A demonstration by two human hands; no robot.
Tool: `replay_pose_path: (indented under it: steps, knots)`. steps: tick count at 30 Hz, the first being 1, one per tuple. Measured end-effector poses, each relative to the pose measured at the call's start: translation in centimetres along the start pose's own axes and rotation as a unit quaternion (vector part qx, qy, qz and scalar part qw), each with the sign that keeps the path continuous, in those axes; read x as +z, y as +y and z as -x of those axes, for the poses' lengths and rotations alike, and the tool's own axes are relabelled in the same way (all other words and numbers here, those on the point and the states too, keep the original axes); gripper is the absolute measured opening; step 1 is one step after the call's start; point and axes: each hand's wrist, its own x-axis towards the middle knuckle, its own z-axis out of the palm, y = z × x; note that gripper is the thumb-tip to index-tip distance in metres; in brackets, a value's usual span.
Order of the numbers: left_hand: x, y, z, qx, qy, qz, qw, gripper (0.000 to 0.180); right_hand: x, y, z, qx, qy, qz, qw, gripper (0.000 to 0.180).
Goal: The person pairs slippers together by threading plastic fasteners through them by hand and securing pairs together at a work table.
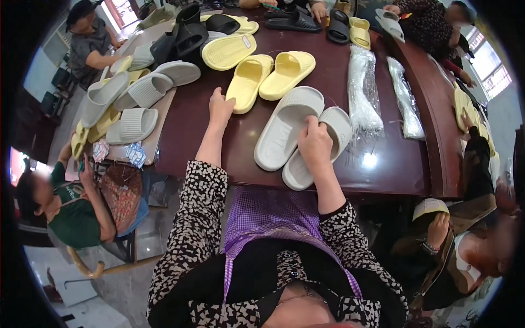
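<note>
My left hand (221, 107) is closed on the outer side edge of a yellow slipper (240, 94), near its heel. A second yellow slipper (287, 76) lies close to its right, toe pointing away from me. In front of me rests a pair of light grey slippers, a left one (273, 145) and a right one (298, 174) partly behind my hand. My right hand (316, 143) is closed at the inner side of the right grey slipper, just below its strap, with the fingertips partly hidden.
Bundles of clear plastic bags (363, 93) lie to the right on the dark red table (188, 139). More grey slippers (134, 126), yellow ones and black ones (188, 41) are piled at the left. Several people sit around, some handling slippers; one in green (82, 213) is at the left.
</note>
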Motion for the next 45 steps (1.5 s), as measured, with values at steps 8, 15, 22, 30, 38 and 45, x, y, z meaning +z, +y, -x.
replay_pose_path:
  steps: [8, 15, 22, 30, 38, 45]
  knots:
    - [-1.8, 4.5, 2.1, -0.243, -0.279, 0.411, 0.833, 0.051, -2.1, 0.0, 0.5, 0.003, 0.116, -0.119, 0.986, 0.018]
    - [-2.6, 7.1, 8.9, -0.240, -0.269, 0.539, 0.761, 0.046, -6.6, -0.5, -0.2, -0.020, 0.137, -0.176, 0.975, 0.017]
    - [-2.8, 15.0, 12.4, -0.181, -0.270, 0.603, 0.729, 0.051, -7.3, 1.3, -3.7, -0.052, 0.168, -0.167, 0.970, 0.016]
    - [1.7, 30.8, 11.0, 0.060, -0.367, 0.595, 0.712, 0.052, -18.6, 7.5, -9.0, -0.134, 0.402, -0.126, 0.897, 0.027]
    - [10.7, 40.0, 11.8, 0.295, -0.419, 0.376, 0.772, 0.068, -31.3, 16.0, -12.9, 0.023, 0.431, 0.082, 0.899, 0.036]
    - [14.6, 28.5, 17.3, 0.299, -0.445, 0.259, 0.804, 0.052, -27.3, 42.5, -10.4, 0.204, -0.038, 0.290, 0.934, 0.040]
